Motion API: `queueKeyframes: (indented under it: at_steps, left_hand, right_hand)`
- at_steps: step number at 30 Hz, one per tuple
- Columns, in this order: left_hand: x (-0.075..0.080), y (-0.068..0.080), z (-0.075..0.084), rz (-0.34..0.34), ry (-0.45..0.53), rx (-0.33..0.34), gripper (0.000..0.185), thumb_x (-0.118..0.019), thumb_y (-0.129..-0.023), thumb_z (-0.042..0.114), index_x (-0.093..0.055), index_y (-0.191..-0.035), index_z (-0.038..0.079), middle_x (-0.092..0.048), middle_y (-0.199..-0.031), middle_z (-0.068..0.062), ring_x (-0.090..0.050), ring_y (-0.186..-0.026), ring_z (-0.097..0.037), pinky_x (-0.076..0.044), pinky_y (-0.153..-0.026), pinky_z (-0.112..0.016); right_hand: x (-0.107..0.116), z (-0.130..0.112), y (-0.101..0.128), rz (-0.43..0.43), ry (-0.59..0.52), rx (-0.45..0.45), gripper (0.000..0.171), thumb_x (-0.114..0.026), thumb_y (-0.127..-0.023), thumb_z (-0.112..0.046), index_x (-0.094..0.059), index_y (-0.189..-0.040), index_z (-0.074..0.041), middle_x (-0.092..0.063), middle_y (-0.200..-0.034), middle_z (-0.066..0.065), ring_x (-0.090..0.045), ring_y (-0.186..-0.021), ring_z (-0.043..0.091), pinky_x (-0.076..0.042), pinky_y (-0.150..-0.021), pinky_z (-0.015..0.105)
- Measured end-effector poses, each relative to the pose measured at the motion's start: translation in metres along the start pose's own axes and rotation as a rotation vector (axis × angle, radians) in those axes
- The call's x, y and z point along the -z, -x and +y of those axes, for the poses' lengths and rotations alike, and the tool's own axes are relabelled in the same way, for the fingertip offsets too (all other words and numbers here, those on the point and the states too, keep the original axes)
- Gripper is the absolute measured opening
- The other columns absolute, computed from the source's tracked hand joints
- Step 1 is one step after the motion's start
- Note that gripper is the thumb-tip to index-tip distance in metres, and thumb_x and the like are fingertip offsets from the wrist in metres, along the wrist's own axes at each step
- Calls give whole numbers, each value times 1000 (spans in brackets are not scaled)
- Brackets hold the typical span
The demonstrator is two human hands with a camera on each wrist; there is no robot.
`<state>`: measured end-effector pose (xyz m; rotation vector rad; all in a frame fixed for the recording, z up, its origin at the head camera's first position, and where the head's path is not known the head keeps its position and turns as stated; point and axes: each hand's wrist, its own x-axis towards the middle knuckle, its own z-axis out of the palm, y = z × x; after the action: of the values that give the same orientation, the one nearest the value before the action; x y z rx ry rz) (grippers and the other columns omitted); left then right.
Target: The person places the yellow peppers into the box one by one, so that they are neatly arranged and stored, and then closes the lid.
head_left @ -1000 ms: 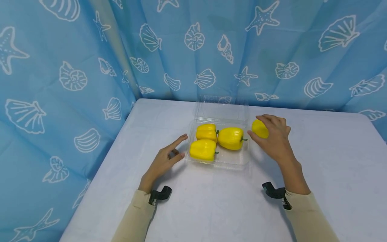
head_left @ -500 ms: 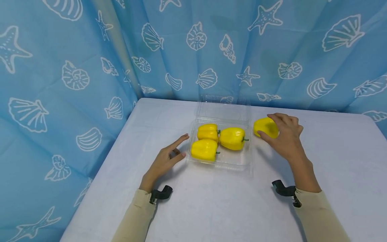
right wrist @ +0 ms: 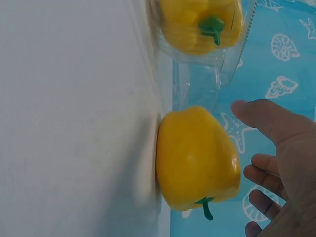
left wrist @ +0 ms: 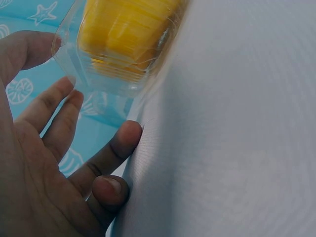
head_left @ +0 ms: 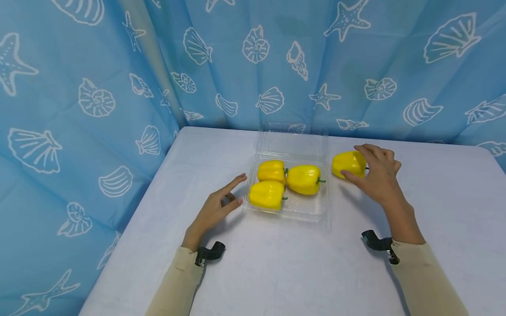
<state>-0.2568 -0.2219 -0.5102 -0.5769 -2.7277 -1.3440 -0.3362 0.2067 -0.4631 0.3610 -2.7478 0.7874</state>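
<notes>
Released, the right hand (head_left: 377, 175) hovers with fingers spread just beside a glossy yellow bell pepper (head_left: 348, 163) lying on the white table (head_left: 276, 263), right of the clear plastic clamshell box (head_left: 316, 210). Left hand (head_left: 215, 210), grip relaxed, rests against the box's left edge.

A white table (head_left: 276, 272) fills the view before me, its far edge and left edge pressed against a blue curtain (head_left: 99, 66) printed with white seashells and starfish. The cloth hangs in soft folds, meeting at the table's far left corner. Even, soft light falls across the surface, casting faint shadows.
</notes>
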Motion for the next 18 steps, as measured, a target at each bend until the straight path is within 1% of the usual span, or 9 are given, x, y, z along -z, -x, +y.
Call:
queueKeyframes:
  at_steps: [6,10,15,18]
  left_hand:
    - [0,0,0,-1,2,3,60,-61,-100,27,-38,-154,38,-34,-157,20,-58,-89,-16,-49,-72,-33]
    - [0,0,1,1,3,-5,60,-61,-100,27,-38,-155,36,-35,-157,17,-58,-88,-16,-49,-70,-32]
    - [0,0,1,1,1,-10,61,-61,-99,26,-38,-155,34,-35,-158,15,-58,-89,-16,-49,-70,-32]
    - [0,0,1,0,1,-8,61,-61,-99,26,-38,-155,35,-35,-158,15,-59,-89,-16,-49,-70,-32]
  right_hand:
    - [0,7,-2,-33,16,-25,80,-81,-83,-38,-47,-145,-2,-37,-148,24,-24,-129,48,-14,-90,65]
    - [-1,12,-2,-43,19,-32,81,-81,-83,-39,-46,-146,-2,-37,-148,24,-24,-129,48,-15,-89,65]
    - [-3,15,-2,-49,19,-41,82,-82,-82,-36,-44,-146,-1,-36,-148,24,-23,-130,48,-15,-90,64]
    - [-4,16,-2,-50,20,-51,81,-83,-82,-30,-44,-147,-2,-35,-149,24,-22,-130,47,-14,-90,64]
